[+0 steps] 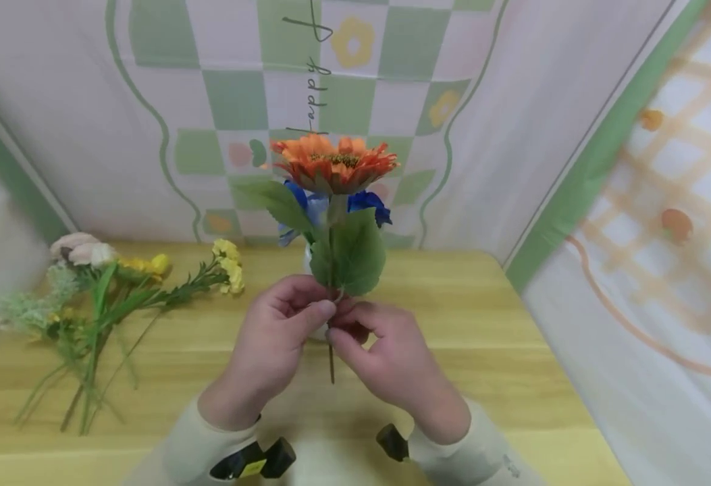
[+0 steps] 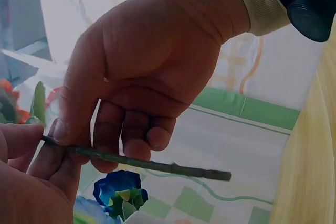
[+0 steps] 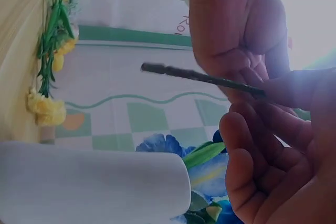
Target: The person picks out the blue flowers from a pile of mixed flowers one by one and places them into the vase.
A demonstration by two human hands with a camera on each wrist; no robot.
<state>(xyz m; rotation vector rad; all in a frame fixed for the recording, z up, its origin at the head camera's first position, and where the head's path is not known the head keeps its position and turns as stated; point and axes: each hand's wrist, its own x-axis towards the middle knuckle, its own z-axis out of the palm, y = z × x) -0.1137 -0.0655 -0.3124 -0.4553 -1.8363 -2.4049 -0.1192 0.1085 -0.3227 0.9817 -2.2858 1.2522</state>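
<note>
An artificial orange flower (image 1: 335, 165) with broad green leaves (image 1: 362, 253) stands upright between my hands, above the table. My left hand (image 1: 276, 337) pinches its stem (image 1: 332, 368) between thumb and index finger, just below the leaves. From the other side, the thumb and fingers of my right hand (image 1: 391, 351) also pinch the stem, close beside the left. The stem's bare lower end (image 2: 202, 172) pokes out past the fingers in the left wrist view. Behind the hands is a white vase (image 3: 100, 182) with blue flowers (image 1: 370, 206) in it, mostly hidden in the head view.
On the left of the wooden table (image 1: 483, 378) lies a loose pile of artificial flowers, with yellow blossoms (image 1: 229, 264), pale pink ones (image 1: 78, 250) and green stems (image 1: 90, 364). A printed cloth (image 1: 230, 101) hangs at the back, and another patterned cloth (image 1: 665, 270) covers the right side.
</note>
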